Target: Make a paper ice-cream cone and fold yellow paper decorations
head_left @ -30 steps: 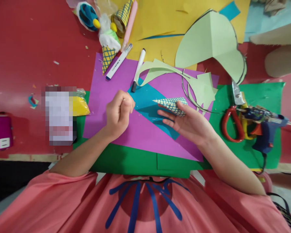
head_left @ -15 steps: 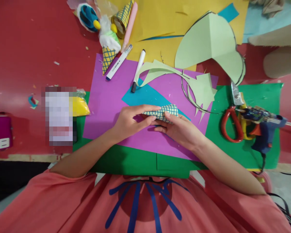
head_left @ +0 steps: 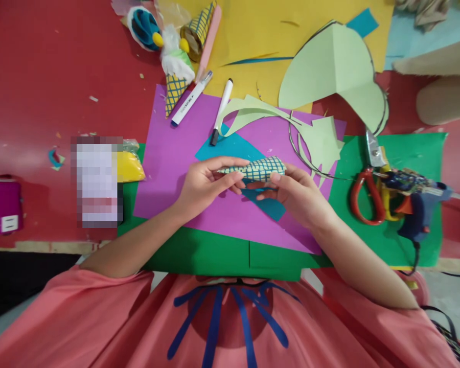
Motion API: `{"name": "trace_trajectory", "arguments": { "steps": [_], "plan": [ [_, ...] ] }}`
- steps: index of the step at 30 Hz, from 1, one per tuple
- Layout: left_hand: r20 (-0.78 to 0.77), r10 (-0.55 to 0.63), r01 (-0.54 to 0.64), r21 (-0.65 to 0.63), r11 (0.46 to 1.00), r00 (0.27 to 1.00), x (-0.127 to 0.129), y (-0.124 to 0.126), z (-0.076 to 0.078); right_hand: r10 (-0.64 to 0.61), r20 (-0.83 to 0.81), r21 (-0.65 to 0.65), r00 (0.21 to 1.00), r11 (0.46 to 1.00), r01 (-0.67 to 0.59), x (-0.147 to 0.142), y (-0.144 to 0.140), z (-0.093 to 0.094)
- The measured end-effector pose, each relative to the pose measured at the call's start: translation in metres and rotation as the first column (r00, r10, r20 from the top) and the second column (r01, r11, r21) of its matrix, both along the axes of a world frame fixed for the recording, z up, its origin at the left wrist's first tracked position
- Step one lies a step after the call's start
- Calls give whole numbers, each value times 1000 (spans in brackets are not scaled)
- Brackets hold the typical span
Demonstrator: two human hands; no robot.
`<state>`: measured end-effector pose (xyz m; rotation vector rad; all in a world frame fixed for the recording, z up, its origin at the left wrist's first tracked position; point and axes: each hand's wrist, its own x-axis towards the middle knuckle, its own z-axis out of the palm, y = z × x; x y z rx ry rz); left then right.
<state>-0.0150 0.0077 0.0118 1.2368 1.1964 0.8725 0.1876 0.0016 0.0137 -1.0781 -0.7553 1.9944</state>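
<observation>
Both hands are now working the small green paper cone with the blue grid pattern (head_left: 258, 168), lifted just above the teal paper sheet (head_left: 230, 148) on the purple sheet (head_left: 168, 153), near the middle of the table. A second ago the right hand (head_left: 297, 197) was cradling it alone on open fingers while the left hand (head_left: 203, 186) sat fisted apart. Now the left grip is pinching the pointed end, and the right grip is closing round the wide end, thumb on top. The red-handled scissors (head_left: 362, 197) and blue glue gun (head_left: 417, 202) are lying untouched toward the right edge, so this looks like shaping by hand.
</observation>
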Motion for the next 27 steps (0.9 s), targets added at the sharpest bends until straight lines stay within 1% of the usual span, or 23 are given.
{"name": "trace_trajectory", "arguments": {
  "steps": [5, 8, 11, 13, 14, 16, 18, 20, 21, 22, 23, 24, 26, 27],
  "plan": [
    [29, 31, -32, 27, 999, 999, 0, 1, -5, -83, 70, 51, 994, 996, 79, 0, 0, 0],
    [46, 3, -6, 68, 998, 999, 3, 2, -11, -83, 66, 39, 994, 996, 80, -5, -4, -2],
    [17, -24, 21, 153, 988, 1000, 6, 1, -17, -64, 81, 33, 995, 998, 62, -9, -7, -4],
    [-6, -5, 6, 214, 977, 1000, 8, 0, -19, -38, 102, 32, 994, 999, 35, -12, -8, -4],
    [-10, 1, 1, 224, 975, 1000, 8, -1, -19, -19, 112, 31, 994, 999, 15, -13, -8, -4],
    [12, -23, 20, 198, 980, 1000, 8, -2, -19, 39, 133, 33, 990, 999, -44, -13, -9, -2],
    [54, -71, 64, 125, 990, 996, 8, -2, -18, 124, 166, 53, 978, 989, -135, -11, -10, 1],
    [88, -104, 101, 39, 994, 991, 7, -3, -18, 221, 265, 103, 939, 961, -256, -6, -13, 6],
    [103, -108, 109, -4, 994, 989, 6, -3, -18, 259, 341, 132, 903, 938, -319, -2, -16, 10],
    [119, -106, 111, -40, 993, 987, 5, -4, -18, 275, 431, 158, 859, 915, -372, 3, -19, 15],
    [136, -104, 114, -68, 991, 985, 4, -4, -19, 263, 520, 177, 812, 897, -404, 9, -23, 21],
    [153, -102, 116, -85, 990, 983, 3, -4, -19, 213, 596, 190, 774, 899, -394, 16, -27, 26],
    [177, -108, 127, -99, 987, 978, 2, -5, -21, 65, 703, 213, 708, 931, -297, 34, -37, 37],
    [178, -115, 134, -102, 986, 977, 1, -5, -21, -29, 758, 244, 652, 939, -243, 46, -42, 41]
  ]
}}
